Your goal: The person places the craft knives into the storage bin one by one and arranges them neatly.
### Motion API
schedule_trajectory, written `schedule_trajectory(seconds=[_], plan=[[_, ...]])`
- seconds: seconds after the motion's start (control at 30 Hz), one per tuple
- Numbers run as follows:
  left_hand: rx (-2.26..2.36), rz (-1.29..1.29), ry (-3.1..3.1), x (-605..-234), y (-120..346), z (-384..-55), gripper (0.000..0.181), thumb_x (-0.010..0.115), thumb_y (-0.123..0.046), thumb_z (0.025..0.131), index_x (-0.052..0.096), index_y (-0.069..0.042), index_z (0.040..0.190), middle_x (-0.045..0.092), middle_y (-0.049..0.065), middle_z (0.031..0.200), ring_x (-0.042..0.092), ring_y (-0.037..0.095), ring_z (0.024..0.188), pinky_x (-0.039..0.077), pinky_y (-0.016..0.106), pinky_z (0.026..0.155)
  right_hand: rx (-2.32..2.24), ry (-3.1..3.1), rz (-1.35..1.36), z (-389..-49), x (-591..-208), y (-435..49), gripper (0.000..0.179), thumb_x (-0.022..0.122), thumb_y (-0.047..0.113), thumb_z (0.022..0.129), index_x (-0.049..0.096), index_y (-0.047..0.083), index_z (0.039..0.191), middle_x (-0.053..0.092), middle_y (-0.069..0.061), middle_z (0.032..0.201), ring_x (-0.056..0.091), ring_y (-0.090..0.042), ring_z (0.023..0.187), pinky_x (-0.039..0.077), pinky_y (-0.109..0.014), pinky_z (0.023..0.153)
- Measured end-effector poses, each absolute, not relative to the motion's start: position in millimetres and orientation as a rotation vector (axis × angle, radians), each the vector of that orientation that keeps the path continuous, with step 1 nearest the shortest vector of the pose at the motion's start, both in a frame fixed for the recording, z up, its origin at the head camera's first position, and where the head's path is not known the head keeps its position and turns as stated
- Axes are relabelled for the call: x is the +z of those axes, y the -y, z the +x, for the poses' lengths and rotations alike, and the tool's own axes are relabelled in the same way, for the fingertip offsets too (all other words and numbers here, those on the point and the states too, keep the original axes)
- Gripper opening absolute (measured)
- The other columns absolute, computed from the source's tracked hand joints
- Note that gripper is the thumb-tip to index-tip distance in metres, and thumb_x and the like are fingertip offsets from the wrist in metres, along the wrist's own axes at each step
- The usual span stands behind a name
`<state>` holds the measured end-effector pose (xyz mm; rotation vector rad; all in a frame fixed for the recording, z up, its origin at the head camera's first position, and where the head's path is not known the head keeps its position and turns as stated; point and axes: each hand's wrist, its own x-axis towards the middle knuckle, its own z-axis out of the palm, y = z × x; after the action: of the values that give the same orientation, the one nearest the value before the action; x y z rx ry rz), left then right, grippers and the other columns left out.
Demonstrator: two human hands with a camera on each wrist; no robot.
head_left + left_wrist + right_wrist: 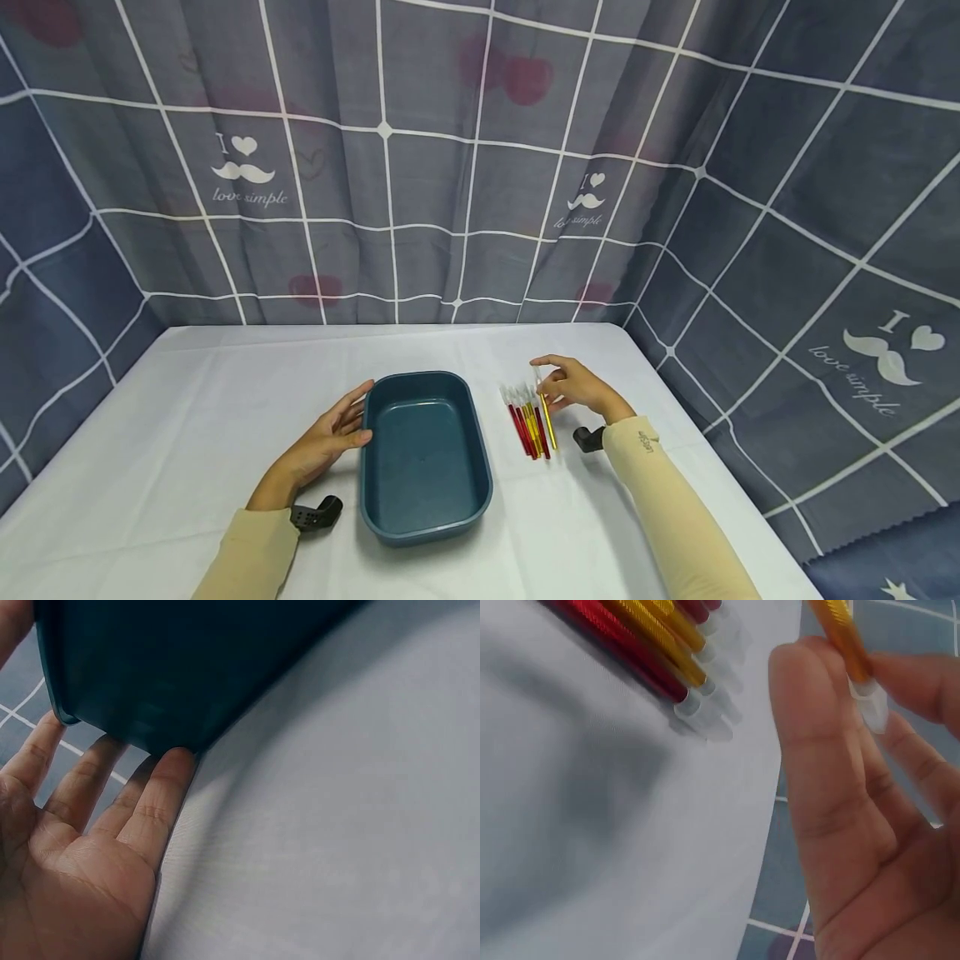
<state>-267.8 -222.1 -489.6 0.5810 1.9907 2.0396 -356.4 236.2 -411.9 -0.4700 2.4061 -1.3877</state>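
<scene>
A dark teal plastic bin (427,454) stands on the table, its inside bare. My left hand (324,446) is at its left side, the thumb by the rim; in the left wrist view nearly straight fingers (154,810) touch the outer wall. My right hand (579,387) pinches a gold craft knife (844,637) between thumb and fingers, near its clear cap (871,709). The knife slants with its capped end up. Just left of it lies a row of several red and gold craft knives (528,429), clear caps pointing away from me.
A white cloth (225,392) covers the table. Grey-blue checked curtains (435,183) hang behind it and along both sides. Black wrist cameras (317,514) are strapped to both wrists. A dark blue cloth with a star (862,550) shows at the lower right.
</scene>
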Motion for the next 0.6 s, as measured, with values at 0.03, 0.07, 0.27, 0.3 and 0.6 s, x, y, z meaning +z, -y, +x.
schedule_trajectory(seconds=[0.03, 0.07, 0.27, 0.3, 0.6], plan=[[2.039, 0.582, -1.993, -490, 222, -268, 0.095, 0.073, -0.007, 0.102, 0.011, -0.007, 0.174, 0.014, 0.035, 0.174, 0.016, 0.059, 0.158, 0.047, 0.019, 0.103, -1.387, -2.409, -0.477, -356, -411, -235, 0.058, 0.06, -0.004, 0.103, 0.043, -0.009, 0.157, 0.07, -0.032, 0.107, 0.068, -0.018, 0.081, 0.065, -0.045, 0.078], [2.039, 0.584, -1.994, -490, 222, -268, 0.095, 0.073, -0.008, 0.102, 0.011, -0.007, 0.174, 0.014, 0.035, 0.174, 0.015, 0.059, 0.158, 0.046, 0.019, 0.103, -1.389, -2.408, -0.486, -355, -411, -233, 0.057, 0.06, -0.004, 0.102, 0.043, -0.01, 0.157, 0.07, -0.032, 0.106, 0.069, -0.018, 0.08, 0.065, -0.046, 0.078], [2.035, 0.585, -1.992, -491, 223, -268, 0.096, 0.074, -0.011, 0.102, 0.011, -0.007, 0.174, 0.012, 0.035, 0.175, 0.014, 0.059, 0.159, 0.046, 0.019, 0.103, -1.401, -2.404, -0.536, -349, -408, -224, 0.056, 0.062, -0.002, 0.102, 0.046, -0.007, 0.155, 0.071, -0.024, 0.1, 0.07, -0.019, 0.078, 0.065, -0.05, 0.079], [2.034, 0.579, -1.993, -491, 223, -268, 0.097, 0.074, -0.011, 0.102, 0.01, -0.007, 0.174, 0.012, 0.034, 0.175, 0.014, 0.058, 0.159, 0.046, 0.019, 0.104, -1.407, -2.403, -0.544, -349, -408, -223, 0.055, 0.062, -0.001, 0.102, 0.047, -0.006, 0.155, 0.071, -0.024, 0.1, 0.07, -0.019, 0.078, 0.065, -0.049, 0.079], [2.034, 0.597, -1.985, -490, 222, -267, 0.098, 0.074, -0.013, 0.102, 0.008, -0.005, 0.174, 0.011, 0.036, 0.174, 0.012, 0.06, 0.159, 0.046, 0.019, 0.103, -1.525, -2.305, -0.576, -344, -412, -206, 0.053, 0.06, -0.004, 0.101, 0.05, -0.003, 0.153, 0.069, -0.033, 0.108, 0.07, -0.021, 0.081, 0.064, -0.036, 0.073]])
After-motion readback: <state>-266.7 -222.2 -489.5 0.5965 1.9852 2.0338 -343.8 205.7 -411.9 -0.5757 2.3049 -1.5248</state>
